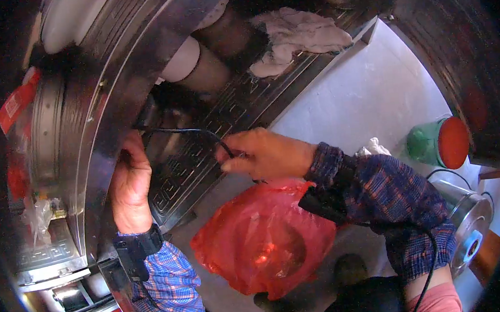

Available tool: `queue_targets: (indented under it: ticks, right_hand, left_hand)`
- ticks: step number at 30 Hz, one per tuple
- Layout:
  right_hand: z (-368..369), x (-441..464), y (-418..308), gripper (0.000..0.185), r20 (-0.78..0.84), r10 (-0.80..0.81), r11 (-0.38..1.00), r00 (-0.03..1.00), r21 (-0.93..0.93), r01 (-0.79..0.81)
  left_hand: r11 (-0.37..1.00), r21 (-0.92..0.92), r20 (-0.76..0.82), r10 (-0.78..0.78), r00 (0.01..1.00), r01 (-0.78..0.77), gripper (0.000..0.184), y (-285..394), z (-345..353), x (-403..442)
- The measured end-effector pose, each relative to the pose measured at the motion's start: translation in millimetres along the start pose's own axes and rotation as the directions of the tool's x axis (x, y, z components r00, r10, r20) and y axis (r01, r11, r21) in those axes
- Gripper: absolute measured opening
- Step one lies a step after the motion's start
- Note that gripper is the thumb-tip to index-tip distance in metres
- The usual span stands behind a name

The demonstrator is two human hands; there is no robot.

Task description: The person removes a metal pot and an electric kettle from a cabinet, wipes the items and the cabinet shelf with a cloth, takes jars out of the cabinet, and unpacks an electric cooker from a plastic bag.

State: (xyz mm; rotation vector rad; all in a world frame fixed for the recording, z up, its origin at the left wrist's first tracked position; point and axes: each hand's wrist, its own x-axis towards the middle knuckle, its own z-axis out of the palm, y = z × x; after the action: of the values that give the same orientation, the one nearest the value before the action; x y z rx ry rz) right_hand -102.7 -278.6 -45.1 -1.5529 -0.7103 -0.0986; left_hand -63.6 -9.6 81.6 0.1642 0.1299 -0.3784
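My right hand (pixel 274 152) is closed around a thin black cable (pixel 187 131), which runs left to the dark metal shelf unit. At the unit's front edge is my left hand (pixel 130 184), palm partly toward me, close to the cable's far end. Its fingertips are hidden behind the edge, so its grip does not show. Below both hands, a red plastic bag (pixel 264 239) lies spread over or in something round near my feet.
White containers (pixel 182 59) and a crumpled pale cloth (pixel 299 36) are on the patterned shelf (pixel 241 107). At right stand a green container with a red end (pixel 437 143) and a round metal appliance (pixel 472 221). Clear plastic packaging (pixel 41 220) is at left.
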Motion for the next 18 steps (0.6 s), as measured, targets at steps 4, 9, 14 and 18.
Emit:
queue_targets:
  ticks: [4,9,14,18]
  right_hand:
    - [-28.9,31.2,-24.3,0.029,0.311,0.400,0.684,0.862,0.525,-0.507]
    - [-11.8,75.0,-8.4,0.032,0.029,0.447,0.506,0.894,0.816,-0.280]
    - [27.9,94.2,83.1,0.036,-0.090,0.088,0.944,0.992,0.326,-0.055]
    - [1.3,71.6,51.9,0.036,-0.297,0.182,0.913,0.937,-0.303,-0.273]
  left_hand:
    - [0.834,0.542,-0.023,0.141,0.990,-0.106,0.032,-27.0,-1.4,-3.8]
    - [-0.608,0.793,0.221,0.221,0.950,-0.043,0.039,-92.9,-19.1,0.5]
    - [-0.887,0.455,0.250,0.044,0.967,-0.078,0.039,-31.4,-78.5,55.1]
    - [-0.603,0.718,-0.183,0.320,0.930,0.348,0.034,-5.4,-94.2,74.2]
